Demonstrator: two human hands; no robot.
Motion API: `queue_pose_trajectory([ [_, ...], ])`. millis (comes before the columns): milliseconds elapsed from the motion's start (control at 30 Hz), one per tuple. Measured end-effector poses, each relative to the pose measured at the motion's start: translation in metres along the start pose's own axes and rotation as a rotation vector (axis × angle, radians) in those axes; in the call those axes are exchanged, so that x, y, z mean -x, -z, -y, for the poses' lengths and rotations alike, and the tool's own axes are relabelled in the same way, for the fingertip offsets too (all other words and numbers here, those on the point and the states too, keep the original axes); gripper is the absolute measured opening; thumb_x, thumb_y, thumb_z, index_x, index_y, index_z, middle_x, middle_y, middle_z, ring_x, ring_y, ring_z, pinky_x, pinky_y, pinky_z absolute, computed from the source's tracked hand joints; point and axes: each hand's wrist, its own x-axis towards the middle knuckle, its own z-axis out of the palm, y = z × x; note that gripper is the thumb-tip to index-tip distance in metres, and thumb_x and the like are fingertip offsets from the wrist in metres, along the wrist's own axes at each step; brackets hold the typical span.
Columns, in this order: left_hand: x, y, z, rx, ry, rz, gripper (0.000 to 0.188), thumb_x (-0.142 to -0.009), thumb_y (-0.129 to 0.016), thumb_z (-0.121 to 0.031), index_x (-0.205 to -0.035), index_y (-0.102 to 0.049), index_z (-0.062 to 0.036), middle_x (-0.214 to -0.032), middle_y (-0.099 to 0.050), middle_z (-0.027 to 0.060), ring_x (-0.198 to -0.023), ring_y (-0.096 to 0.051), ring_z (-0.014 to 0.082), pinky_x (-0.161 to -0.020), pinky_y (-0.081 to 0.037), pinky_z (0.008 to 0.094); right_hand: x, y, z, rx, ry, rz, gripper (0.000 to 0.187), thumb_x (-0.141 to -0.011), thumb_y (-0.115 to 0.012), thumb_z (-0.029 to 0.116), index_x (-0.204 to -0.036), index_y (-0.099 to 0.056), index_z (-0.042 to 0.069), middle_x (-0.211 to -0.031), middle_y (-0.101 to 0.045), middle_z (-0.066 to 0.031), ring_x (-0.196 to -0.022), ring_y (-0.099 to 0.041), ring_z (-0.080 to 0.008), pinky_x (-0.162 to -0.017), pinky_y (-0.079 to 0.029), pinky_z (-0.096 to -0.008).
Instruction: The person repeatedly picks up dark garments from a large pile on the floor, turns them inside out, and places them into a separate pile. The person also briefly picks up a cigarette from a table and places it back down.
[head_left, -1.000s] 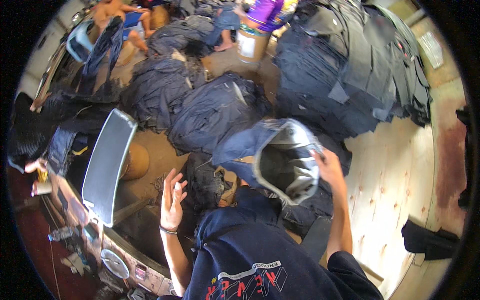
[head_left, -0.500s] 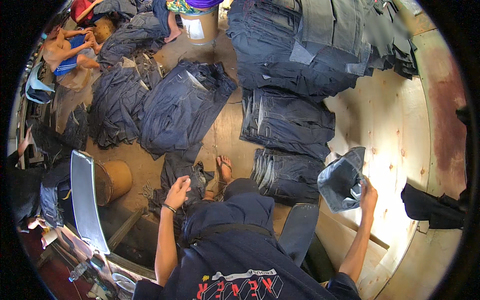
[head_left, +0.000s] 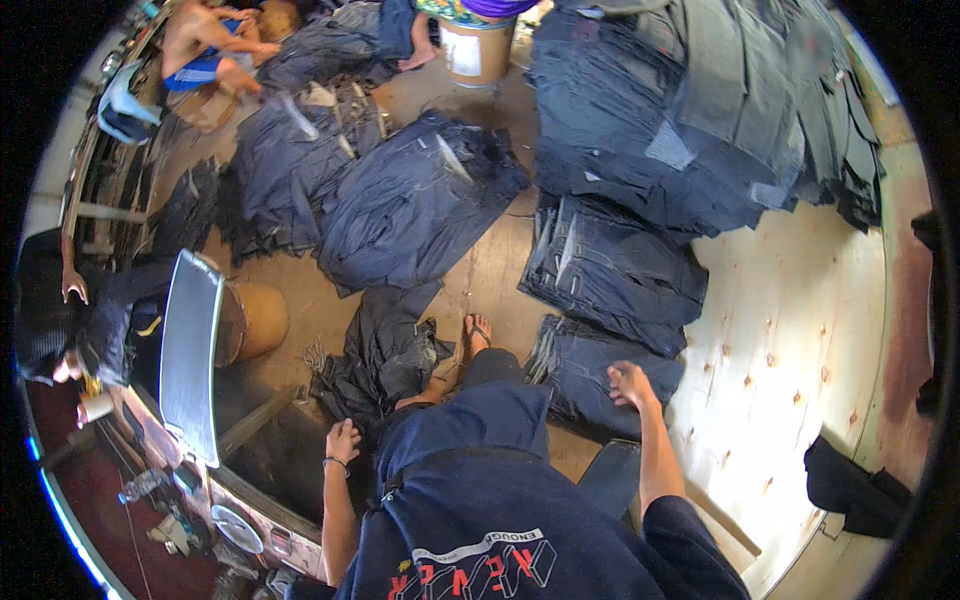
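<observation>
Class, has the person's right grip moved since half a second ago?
Yes, leftward: the right grip then showed against the pale wooden boards, right of the nearer folded denim stack; now it shows over that stack.

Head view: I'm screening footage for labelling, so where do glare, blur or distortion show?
In the head view, glare whitens the pale wooden boards at right; in the same view, a soft smudge blurs part of the large garment pile; there too, fisheye distortion bends straight edges near the border.
</observation>
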Motion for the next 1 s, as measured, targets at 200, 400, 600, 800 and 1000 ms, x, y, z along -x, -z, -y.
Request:
queue_pose_trajectory([
  [200,-0.026,-0.013,0.112,0.020,-0.047,-0.031,0.048,-0.093,-0.061,-0.045,-0.118,-0.066,-0.0052,-0.097,-0.071,0.0070,-0.086,-0.068,0.0179,-0.072,-0.054,0.0370,-0.029,-0.032,0.130,0.130,0.208,-0.154,0.038,-0.096,-0.062,0.030,-0.123,-0.061,0.004,-0.083,-0.067,-0.0085,-0.063,-0.067,-0.0178,-0.053,-0.059,-0.0349],
  [400,-0.037,-0.045,0.127,0.039,-0.081,-0.108,0.052,-0.089,-0.060,-0.052,-0.112,-0.070,-0.0067,-0.109,-0.071,0.0187,-0.108,-0.066,0.0334,-0.093,-0.050,0.0404,0.002,-0.172,0.205,0.305,0.406,0.042,0.035,-0.097,-0.062,0.030,-0.122,-0.062,0.006,-0.080,-0.068,-0.0075,-0.060,-0.067,-0.0162,-0.046,-0.054,-0.0309],
  [600,-0.062,-0.038,0.091,0.058,-0.137,-0.060,0.048,-0.091,-0.059,-0.048,-0.112,-0.068,-0.0061,-0.106,-0.071,0.0202,-0.104,-0.067,0.0352,-0.090,-0.051,0.0414,0.042,-0.335,0.215,0.883,0.748,0.328,0.038,-0.096,-0.064,0.030,-0.128,-0.062,0.010,-0.108,-0.071,-0.0141,-0.076,-0.070,-0.0204,-0.061,-0.057,-0.0334],
  [800,-0.097,-0.036,0.045,-0.050,-0.214,0.021,0.040,-0.091,-0.062,-0.040,-0.112,-0.065,-0.0063,-0.106,-0.070,0.0190,-0.103,-0.066,0.0342,-0.091,-0.051,0.0419,0.031,-0.420,0.166,0.597,0.362,0.460,0.039,-0.095,-0.065,0.032,-0.124,-0.063,0.007,-0.092,-0.073,-0.0147,-0.079,-0.072,-0.0192,-0.065,-0.058,-0.0337],
  [1000,-0.186,-0.103,-0.004,-0.763,-0.350,0.105,0.050,-0.088,-0.063,-0.038,-0.127,-0.055,-0.0064,-0.125,-0.054,0.0167,-0.120,-0.051,0.0383,-0.098,-0.046,0.0509,0.012,-0.411,0.139,0.741,0.479,0.317,0.033,-0.093,-0.062,0.036,-0.113,-0.068,0.011,-0.090,-0.073,-0.0136,-0.081,-0.071,-0.0303,-0.071,-0.056,-0.0415],
])
